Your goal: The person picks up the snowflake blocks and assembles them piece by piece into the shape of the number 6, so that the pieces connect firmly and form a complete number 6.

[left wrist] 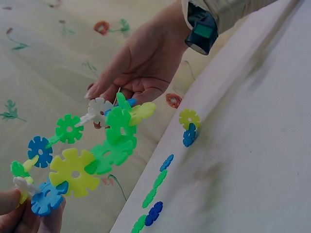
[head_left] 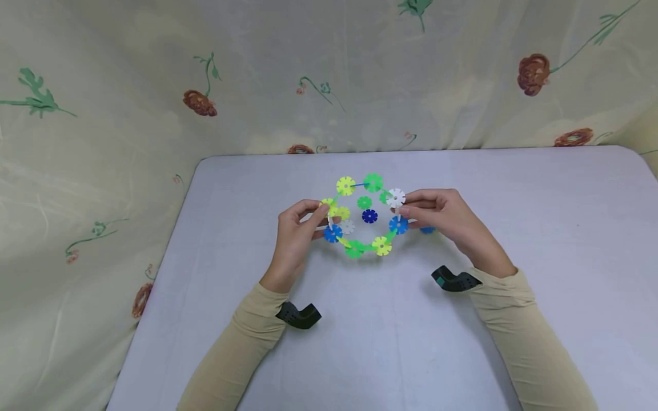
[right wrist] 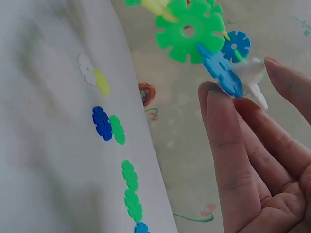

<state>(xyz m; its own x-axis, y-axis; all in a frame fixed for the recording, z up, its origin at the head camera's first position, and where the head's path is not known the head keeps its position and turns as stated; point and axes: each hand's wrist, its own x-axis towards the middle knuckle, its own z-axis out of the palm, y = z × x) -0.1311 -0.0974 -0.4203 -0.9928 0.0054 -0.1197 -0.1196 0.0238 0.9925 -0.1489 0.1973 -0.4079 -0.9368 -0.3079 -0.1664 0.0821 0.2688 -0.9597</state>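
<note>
Both hands hold up a ring of interlocking plastic snowflake discs (head_left: 381,246) in green, yellow, blue and white, above the table. At the ring's left side my left hand (head_left: 294,238) pinches it near a yellow disc (head_left: 328,204) and a blue disc (head_left: 333,233). My right hand (head_left: 453,221) grips the opposite side, by a white disc (head_left: 396,197). In the right wrist view, its fingertips touch a blue disc (right wrist: 222,73) beside white pieces. The left wrist view shows the ring tilted, with a large yellow disc (left wrist: 75,165) nearest the camera.
Loose discs lie on the white table (head_left: 360,337) beneath the ring: a dark blue one (head_left: 369,216), a green one (head_left: 364,202) and several others. Near the right hand lies a blue disc (head_left: 427,230). A flowered curtain (head_left: 247,108) hangs behind the table.
</note>
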